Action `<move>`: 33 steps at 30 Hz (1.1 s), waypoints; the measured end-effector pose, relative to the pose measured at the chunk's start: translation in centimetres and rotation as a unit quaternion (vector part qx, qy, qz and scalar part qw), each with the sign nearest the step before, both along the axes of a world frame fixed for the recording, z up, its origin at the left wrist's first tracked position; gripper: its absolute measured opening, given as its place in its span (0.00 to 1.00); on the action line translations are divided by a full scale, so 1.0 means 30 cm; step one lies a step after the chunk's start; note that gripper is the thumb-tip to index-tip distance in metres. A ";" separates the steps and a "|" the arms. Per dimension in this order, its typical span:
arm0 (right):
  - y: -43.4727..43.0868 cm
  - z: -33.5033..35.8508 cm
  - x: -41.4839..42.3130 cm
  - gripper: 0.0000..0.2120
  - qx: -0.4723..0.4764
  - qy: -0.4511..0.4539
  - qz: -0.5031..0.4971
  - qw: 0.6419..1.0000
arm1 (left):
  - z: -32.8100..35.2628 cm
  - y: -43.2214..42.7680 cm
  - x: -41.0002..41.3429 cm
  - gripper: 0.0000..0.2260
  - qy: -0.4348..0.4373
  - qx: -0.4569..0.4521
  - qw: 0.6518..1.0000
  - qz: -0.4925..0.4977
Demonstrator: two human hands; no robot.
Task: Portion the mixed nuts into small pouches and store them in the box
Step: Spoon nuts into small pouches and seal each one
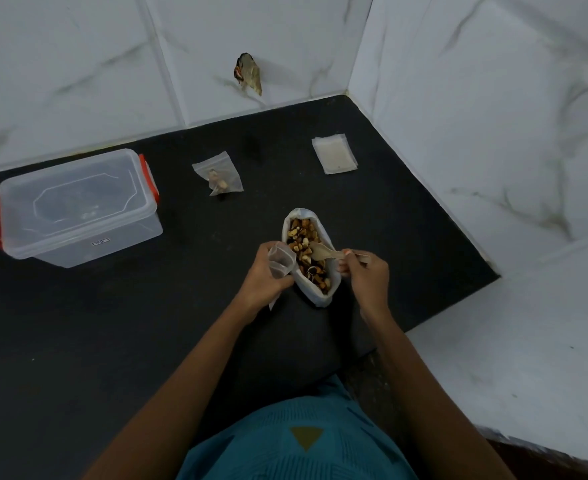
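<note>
An open white bag of mixed nuts stands on the black counter in front of me. My left hand grips a small clear pouch with its mouth open, right beside the bag's left edge. My right hand pinches the handle of a wooden spoon, whose bowl rests on the nuts in the bag. A pouch with a few nuts in it lies farther back. The clear storage box with red clips stands at the left, lid on.
A stack of unused flat pouches lies at the back right. White tiled walls close off the back and right of the counter, with a damaged hole in the back wall. The counter's right edge steps down near my right arm.
</note>
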State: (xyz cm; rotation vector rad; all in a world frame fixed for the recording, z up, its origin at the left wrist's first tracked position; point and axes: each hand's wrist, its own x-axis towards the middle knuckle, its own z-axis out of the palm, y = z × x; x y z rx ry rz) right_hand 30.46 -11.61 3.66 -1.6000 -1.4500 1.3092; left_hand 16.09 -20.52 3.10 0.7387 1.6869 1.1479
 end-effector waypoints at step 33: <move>-0.002 -0.002 0.013 0.06 -0.163 0.144 -0.088 0.972 | -0.010 0.003 -0.007 0.23 -0.015 -0.005 1.000 -0.009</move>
